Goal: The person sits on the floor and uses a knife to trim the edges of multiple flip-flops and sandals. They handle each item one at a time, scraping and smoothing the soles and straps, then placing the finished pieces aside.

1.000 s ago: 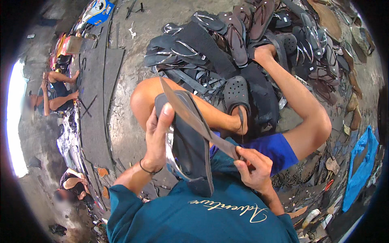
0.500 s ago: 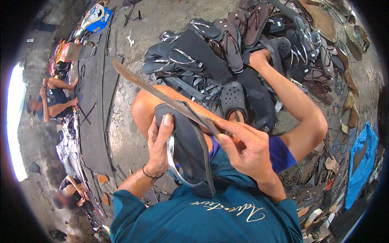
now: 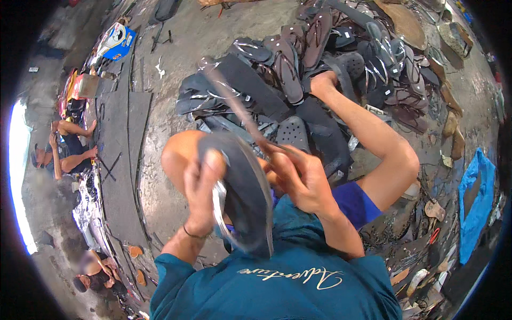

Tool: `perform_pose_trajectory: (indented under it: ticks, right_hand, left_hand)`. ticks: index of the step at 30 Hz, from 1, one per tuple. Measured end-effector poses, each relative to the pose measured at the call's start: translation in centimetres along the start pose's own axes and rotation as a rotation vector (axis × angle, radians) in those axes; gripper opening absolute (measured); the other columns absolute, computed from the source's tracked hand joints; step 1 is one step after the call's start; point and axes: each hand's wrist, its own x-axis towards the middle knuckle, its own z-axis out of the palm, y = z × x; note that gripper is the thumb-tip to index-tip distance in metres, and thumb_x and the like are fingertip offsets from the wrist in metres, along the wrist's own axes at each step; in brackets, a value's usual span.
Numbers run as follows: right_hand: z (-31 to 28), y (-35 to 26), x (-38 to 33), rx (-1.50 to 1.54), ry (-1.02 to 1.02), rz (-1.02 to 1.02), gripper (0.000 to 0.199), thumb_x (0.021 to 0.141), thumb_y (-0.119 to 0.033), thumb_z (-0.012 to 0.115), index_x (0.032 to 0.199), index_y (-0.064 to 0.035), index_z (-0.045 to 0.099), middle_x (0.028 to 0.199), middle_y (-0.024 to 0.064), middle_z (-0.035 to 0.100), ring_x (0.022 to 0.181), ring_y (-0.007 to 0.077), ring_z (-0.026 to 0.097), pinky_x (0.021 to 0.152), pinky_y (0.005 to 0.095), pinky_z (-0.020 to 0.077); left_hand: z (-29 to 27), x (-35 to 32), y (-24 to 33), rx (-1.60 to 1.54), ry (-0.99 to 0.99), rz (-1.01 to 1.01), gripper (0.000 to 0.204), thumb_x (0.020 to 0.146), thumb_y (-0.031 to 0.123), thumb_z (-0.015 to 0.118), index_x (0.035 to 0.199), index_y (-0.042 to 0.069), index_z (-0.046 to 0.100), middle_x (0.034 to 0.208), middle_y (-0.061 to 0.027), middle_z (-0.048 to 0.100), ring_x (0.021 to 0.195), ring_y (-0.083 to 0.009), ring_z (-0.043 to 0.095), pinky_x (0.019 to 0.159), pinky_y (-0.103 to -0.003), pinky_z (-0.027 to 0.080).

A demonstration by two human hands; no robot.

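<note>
Downward, the view takes in a seated person's lap, their teal shirt [image 3: 277, 293] and purple shorts [image 3: 354, 205], with both bare hands raised in front. The left hand [image 3: 202, 186], a thin black cord [image 3: 192, 233] around its wrist, grips a black rubber flip-flop with a shiny silver strap [image 3: 245, 194], thumb pressed on the top near one end. The flip-flop is held tilted on its side above the lap, slightly blurred. The right hand [image 3: 301, 178] is closed around the near end of a long, thin, brownish blade [image 3: 234, 98], which slants up and away to the left. Whether the blade touches the sole's edge cannot be told.

Beyond the knees, a heap of dark sandals [image 3: 288, 72] covers the floor, and a grey clog with round holes [image 3: 293, 134] shows just beyond the right hand. A crumpled bright-blue sheet [image 3: 474, 213] lies far right. At the left, two other people sit beside a long, flat, dark-grey mat [image 3: 114, 165].
</note>
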Motion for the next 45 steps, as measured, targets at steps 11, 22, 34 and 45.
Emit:
perform_pose_trajectory:
  ticks: [11,22,34,45]
  right_hand:
    - [-10.2,-1.0,4.8,0.265,0.457,0.295,0.026,0.083,-0.029,0.071,0.085,-0.0055,0.059,0.058,0.0009,0.052,0.042,0.0099,0.048,0.035,0.0267,0.0354]
    - [-15.9,-2.4,7.5,0.515,0.779,-0.071,0.045,0.087,-0.031,0.064,0.118,0.0004,0.054,0.102,0.0073,0.060,0.056,0.0058,0.042,0.047,0.0245,0.0372]
    - [-9.1,1.7,1.0,0.531,0.726,-0.085,0.026,0.095,-0.030,0.055,0.093,-0.0045,0.050,0.067,-0.0014,0.045,0.054,0.0091,0.045,0.049,0.0258,0.0394]
    - [-2.1,-2.2,8.0,0.040,0.590,-0.633,0.052,0.099,-0.049,0.030,0.069,-0.0082,0.040,0.052,0.0038,0.042,0.044,0.0129,0.043,0.042,0.0259,0.0358]
  left_hand:
    - [3.3,23.5,-9.3,1.240,-0.451,0.909,0.052,0.082,0.015,0.062,0.130,0.007,0.046,0.125,-0.0162,0.053,0.115,-0.0364,0.051,0.094,-0.041,0.042]
    - [6.0,25.7,-8.2,1.609,-0.482,1.131,0.070,0.066,0.012,0.073,0.131,0.013,0.047,0.120,-0.0082,0.055,0.120,-0.0266,0.048,0.106,-0.046,0.031]
    - [4.5,12.4,2.8,-0.448,-0.063,0.147,0.055,0.088,0.057,0.052,0.098,0.003,0.059,0.085,-0.0116,0.064,0.077,-0.0232,0.065,0.070,-0.041,0.056]
    - [6.3,2.7,-6.2,-0.095,-0.080,-0.381,0.045,0.096,0.044,0.047,0.111,0.003,0.055,0.084,-0.0067,0.063,0.064,-0.0133,0.063,0.056,-0.027,0.055]
